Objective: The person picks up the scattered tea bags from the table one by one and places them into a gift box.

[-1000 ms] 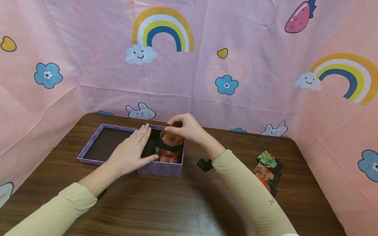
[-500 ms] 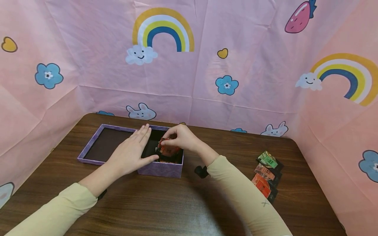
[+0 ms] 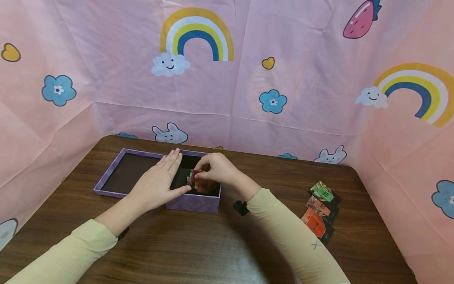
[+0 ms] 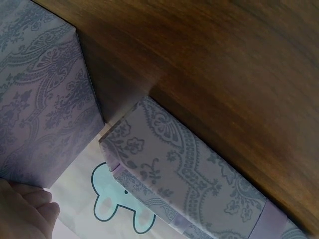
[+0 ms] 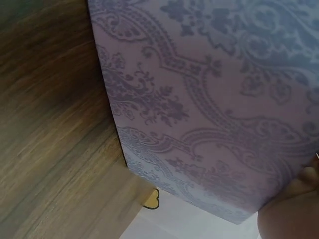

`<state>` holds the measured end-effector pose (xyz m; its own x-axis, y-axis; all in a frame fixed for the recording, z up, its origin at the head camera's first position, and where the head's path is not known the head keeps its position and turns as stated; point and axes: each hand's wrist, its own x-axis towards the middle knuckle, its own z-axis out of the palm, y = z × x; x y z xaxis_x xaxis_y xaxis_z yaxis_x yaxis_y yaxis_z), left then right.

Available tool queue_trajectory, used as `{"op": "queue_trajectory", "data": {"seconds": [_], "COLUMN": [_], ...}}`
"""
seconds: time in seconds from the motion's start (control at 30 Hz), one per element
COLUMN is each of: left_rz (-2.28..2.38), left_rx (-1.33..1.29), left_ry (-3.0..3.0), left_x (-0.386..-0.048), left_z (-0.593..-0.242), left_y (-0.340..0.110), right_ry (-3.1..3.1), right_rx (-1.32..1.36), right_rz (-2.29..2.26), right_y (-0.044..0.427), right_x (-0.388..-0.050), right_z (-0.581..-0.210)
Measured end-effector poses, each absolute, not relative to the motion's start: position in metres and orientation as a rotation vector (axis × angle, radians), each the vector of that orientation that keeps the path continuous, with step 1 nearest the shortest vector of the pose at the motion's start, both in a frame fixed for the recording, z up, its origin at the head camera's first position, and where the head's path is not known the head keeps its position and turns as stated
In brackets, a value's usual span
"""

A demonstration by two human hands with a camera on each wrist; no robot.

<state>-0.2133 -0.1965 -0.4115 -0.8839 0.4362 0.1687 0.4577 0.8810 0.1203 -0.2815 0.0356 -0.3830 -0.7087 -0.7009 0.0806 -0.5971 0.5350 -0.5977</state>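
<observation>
In the head view a purple patterned box (image 3: 193, 205) with a dark inside stands on the table. My left hand (image 3: 156, 183) lies across its left edge, fingers straight and thumb out over the near rim. My right hand (image 3: 220, 169) reaches over the right side and pinches a red printed card-like piece (image 3: 203, 184) low inside the box. What lies beneath that piece is mostly hidden. The left wrist view has the box wall (image 4: 45, 94) and my fingertips at its edge. In the right wrist view the box side (image 5: 209, 99) hides most of my right hand (image 5: 291, 214).
Left of the box lies its shallow purple lid (image 3: 110, 169), inside up. On the table's right, several flat printed pieces in green, brown and red (image 3: 315, 224) overlap in a row. Pink patterned cloth (image 3: 244, 90) surrounds the table (image 3: 198, 252) at the back and sides.
My right hand has lowered the red card-like piece from the box's back rim down into the box. The left hand has stayed in place.
</observation>
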Motion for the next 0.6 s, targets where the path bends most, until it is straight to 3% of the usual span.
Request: {"op": "queue_trajectory", "data": {"seconds": [0.6], "left_rz": [-0.246], "left_rx": [-0.691], "left_ry": [-2.921], "left_x": [-0.214], "left_z": [-0.4112], "left_y": [-0.1961], "right_ry": [2.705], "right_rx": [-1.271], "right_rz": [-0.622], "right_y": [0.0331], "right_x": [-0.2808], "right_z": [-0.3833]}}
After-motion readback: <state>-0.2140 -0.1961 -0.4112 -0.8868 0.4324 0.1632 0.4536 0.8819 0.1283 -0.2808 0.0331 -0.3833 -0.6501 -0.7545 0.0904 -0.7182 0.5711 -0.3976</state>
